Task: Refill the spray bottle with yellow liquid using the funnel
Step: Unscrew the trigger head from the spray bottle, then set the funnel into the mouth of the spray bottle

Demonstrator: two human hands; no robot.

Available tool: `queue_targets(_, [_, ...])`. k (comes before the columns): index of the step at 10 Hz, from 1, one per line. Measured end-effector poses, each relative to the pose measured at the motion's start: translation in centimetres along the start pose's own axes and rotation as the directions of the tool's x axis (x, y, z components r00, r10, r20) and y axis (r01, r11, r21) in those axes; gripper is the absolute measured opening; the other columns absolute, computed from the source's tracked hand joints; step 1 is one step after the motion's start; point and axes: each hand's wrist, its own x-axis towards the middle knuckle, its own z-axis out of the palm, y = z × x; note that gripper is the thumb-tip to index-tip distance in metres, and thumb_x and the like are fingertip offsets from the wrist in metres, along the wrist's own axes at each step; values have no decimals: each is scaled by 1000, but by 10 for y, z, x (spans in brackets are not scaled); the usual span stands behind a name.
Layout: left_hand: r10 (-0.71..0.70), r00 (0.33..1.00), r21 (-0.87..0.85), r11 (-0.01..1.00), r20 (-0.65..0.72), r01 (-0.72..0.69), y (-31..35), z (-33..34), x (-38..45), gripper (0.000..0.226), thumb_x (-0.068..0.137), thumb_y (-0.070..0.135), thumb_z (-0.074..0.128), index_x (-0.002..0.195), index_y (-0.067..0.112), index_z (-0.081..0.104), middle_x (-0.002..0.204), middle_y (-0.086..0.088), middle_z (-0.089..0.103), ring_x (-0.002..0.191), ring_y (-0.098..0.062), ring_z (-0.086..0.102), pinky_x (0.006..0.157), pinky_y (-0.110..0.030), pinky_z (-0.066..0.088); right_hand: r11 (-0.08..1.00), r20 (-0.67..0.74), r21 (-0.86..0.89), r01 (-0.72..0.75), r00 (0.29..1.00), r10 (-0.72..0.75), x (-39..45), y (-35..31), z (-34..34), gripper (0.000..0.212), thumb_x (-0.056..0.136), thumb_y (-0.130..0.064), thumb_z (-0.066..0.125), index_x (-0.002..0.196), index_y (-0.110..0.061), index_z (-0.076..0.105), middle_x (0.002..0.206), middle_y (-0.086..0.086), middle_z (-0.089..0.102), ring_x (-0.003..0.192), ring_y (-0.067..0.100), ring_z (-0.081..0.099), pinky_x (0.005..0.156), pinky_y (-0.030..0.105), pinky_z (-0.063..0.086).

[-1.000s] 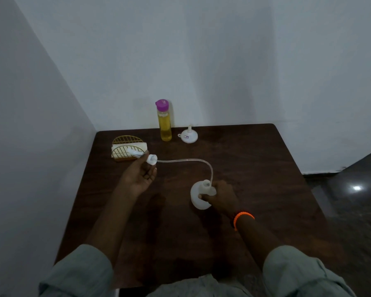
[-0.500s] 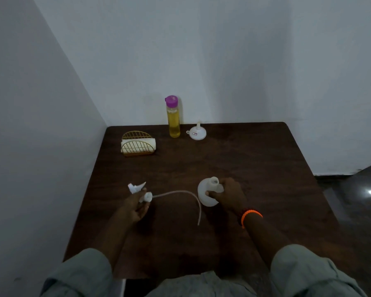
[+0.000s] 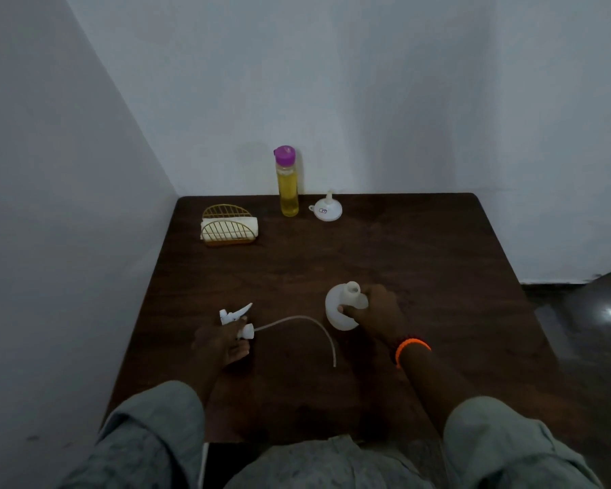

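Seated at one dark wooden table [image 3: 385,248], a person gripped one uncapped white spray bottle [image 3: 341,307] in the right hand [image 3: 378,310], while the left hand [image 3: 223,342] closed around one trigger head [image 3: 235,317], its dip tube [image 3: 307,326] curving between them. Well beyond stood one yellow liquid bottle [image 3: 288,185], one funnel [image 3: 327,208] and one napkin holder [image 3: 229,225].

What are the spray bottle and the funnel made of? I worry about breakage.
Spray bottle: seemingly matte white plastic, cloudy and slightly see-through, not glassy. Funnel: likely the same white plastic, dull and opaque. The dim light leaves both uncertain.
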Motion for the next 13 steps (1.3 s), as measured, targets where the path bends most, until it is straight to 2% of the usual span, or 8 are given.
queue_targets(2, [102, 993, 216, 973, -67, -85, -6, -1, 1, 40, 86, 35, 75, 91, -2, 62, 69, -14, 64, 57, -20, 63, 41, -26, 53, 1000, -2, -1, -5, 1000, 5, -4, -3, -2, 69, 70, -54, 81, 125, -17, 63, 118, 2, 67, 105, 18, 64, 87, 40, 58])
queue_targets(4, [147, 984, 336, 936, -101, -105, -4, 3, -1, 41, 82, 35, 79, 84, -3, 64, 67, -16, 68, 53, -21, 64, 43, -28, 53, 1000, 19, -11, 12, 1000, -12, -9, -5, -5, 67, 72, -55, 79, 124, -18, 62, 118, -1, 68, 105, 16, 65, 87, 38, 57])
queue_targets(6, [36, 997, 395, 919, -67, -7, 2, 0, 2, 46, 87, 39, 72, 97, -5, 64, 71, -16, 69, 53, -20, 64, 40, -26, 49, 996, 34, -24, 84, 996, -83, -18, -9, -11, 74, 74, -45, 83, 137, -19, 54, 130, -1, 62, 117, 18, 59, 92, 26, 45])
queue_targets(9, [187, 981, 618, 778, -57, -113, 16, 2, -2, 44, 94, 36, 60, 112, -4, 59, 80, -12, 67, 54, -21, 63, 37, -26, 50, 985, 128, -156, 70, 990, -51, -8, -3, -34, 88, 70, -29, 86, 147, -17, 43, 142, 4, 55, 129, 22, 53, 103, 32, 42])
queue_targets(10, [106, 993, 708, 698, 44, -106, 24, -1, 37, 58, 85, 45, 65, 134, 21, 47, 77, 9, 69, 65, -7, 66, 71, -27, 58, 980, 147, -164, 110, 985, -86, -6, -2, -40, 74, 74, -24, 83, 140, -17, 51, 134, -1, 60, 125, 17, 56, 97, 25, 39])
queue_targets(11, [74, 992, 641, 758, 98, -120, 44, 26, 20, 19, 94, 33, 58, 95, 15, 57, 67, 4, 71, 56, -9, 65, 68, -38, 59, 974, 200, -194, 119, 976, -80, -2, 1, -51, 53, 82, -14, 75, 131, -14, 57, 122, -7, 57, 117, 10, 53, 94, 22, 38])
queue_targets(12, [35, 995, 505, 860, 91, -76, 67, 58, 5, 39, 103, 29, 50, 82, -2, 61, 75, -15, 65, 61, -22, 62, 52, -28, 51, 959, 197, -276, 70, 980, -15, 11, 6, -64, 47, 86, -6, 66, 131, -5, 55, 135, 12, 56, 128, 29, 52, 101, 32, 39])
queue_targets(13, [194, 974, 440, 869, 118, -227, 88, 89, 7, 32, 97, 28, 61, 96, -3, 67, 81, -15, 70, 66, -23, 67, 53, -30, 56, 947, 170, -319, 29, 985, 27, 29, 7, -74, 50, 92, -3, 58, 140, 1, 46, 145, 20, 47, 134, 33, 44, 109, 36, 34])
